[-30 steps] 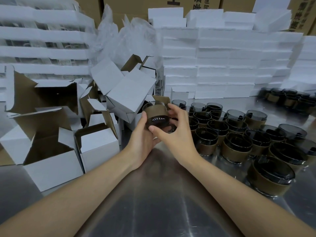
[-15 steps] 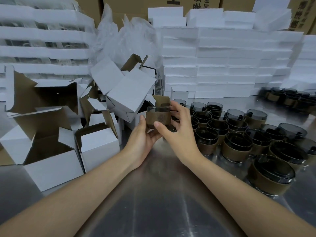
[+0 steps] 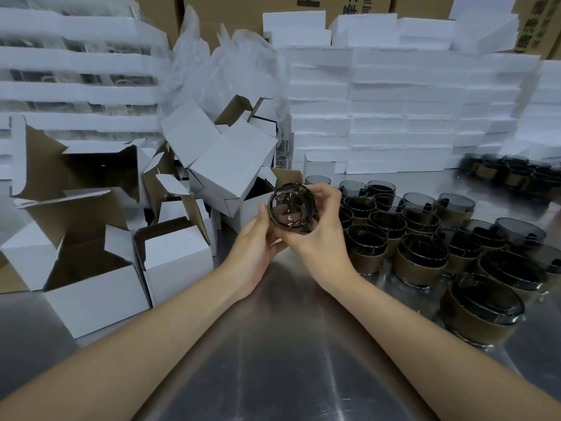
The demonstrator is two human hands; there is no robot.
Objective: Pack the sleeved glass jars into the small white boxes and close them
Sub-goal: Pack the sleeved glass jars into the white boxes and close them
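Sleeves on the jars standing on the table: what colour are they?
Brown cardboard sleeves around smoky grey glass; head view, clearest on the nearest jar.

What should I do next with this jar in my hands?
Probably carry the jar left to the open white box and lower it in: the left hand and right hand grip it unboxed, and that box's flaps stand open.

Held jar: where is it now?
Head view, centre: the jar is gripped by left hand and right hand, between white boxes leftward and sleeved jars rightward.

2 forearms extended, left hand (image 3: 257,238) and right hand (image 3: 322,227) together (fingers curled), gripping 1 jar (image 3: 292,208)
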